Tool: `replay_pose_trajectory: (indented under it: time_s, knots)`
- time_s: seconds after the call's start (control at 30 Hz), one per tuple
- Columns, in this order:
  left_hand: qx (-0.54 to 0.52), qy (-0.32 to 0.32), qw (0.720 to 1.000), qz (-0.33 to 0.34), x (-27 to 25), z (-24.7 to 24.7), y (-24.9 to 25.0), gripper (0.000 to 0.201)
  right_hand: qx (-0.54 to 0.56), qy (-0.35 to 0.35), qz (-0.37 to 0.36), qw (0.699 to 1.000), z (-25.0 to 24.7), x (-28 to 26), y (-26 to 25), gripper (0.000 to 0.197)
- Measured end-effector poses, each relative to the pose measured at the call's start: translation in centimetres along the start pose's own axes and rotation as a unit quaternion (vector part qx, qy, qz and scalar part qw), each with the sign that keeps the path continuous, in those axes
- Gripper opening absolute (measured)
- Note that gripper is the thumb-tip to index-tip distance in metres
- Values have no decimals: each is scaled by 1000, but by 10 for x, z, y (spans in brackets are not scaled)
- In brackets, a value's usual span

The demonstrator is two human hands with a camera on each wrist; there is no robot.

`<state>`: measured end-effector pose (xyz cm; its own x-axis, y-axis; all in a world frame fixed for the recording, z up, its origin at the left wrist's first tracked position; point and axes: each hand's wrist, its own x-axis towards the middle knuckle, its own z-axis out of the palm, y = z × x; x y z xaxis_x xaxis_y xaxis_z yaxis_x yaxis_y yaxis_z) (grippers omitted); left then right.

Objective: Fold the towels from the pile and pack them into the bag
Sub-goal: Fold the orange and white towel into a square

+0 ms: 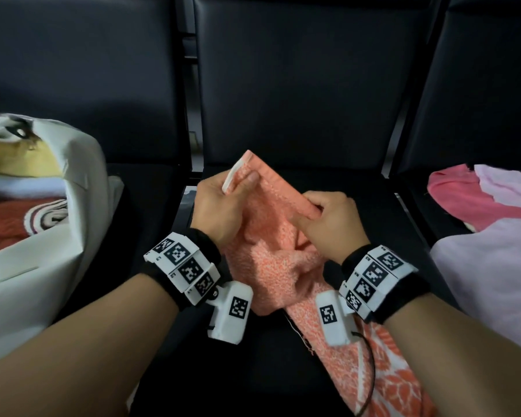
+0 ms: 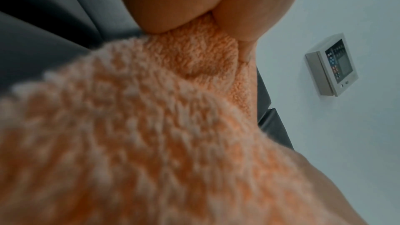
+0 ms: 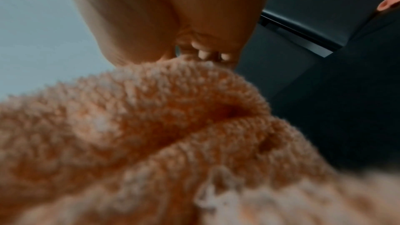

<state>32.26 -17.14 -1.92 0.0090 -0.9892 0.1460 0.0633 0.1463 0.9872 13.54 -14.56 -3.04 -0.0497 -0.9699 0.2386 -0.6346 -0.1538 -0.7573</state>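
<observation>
Orange terry, the one towel [image 1: 278,260] in hand runs from the far-left corner toward the person, over the middle black seat [image 1: 298,85]. The left hand [image 1: 223,203] pinches that corner; the right hand [image 1: 328,218] grips the top edge. One white bag [image 1: 42,266] stands left, and a pile of two pink towels [image 1: 487,224] lies right.

In the left wrist view the fingers [image 2: 249,47] clamp the towel [image 2: 151,134].

In the right wrist view curled fingertips [image 3: 203,54] dig into the towel [image 3: 151,126].

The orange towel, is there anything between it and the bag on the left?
Nothing visible. Both the left hand and right hand grip the orange towel; only bare black seat separates it from the open white bag, which already holds folded towels.
</observation>
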Motion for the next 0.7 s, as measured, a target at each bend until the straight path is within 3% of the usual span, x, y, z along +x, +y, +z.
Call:
replay_pose_trajectory:
  time_s: [0.37, 0.57, 0.7]
  knots:
    - [6, 109, 994, 16, 15, -21, -2, 26, -112, 19, 84, 990, -8, 6, 14, 13]
    - [5, 120, 993, 20, 14, -23, -2, 28, -62, 41, 109, 991, -10, 8, 15, 26]
    - [19, 98, 995, 15, 11, -19, -1, 31, -50, 96, 95, 990, -12, 10, 13, 34]
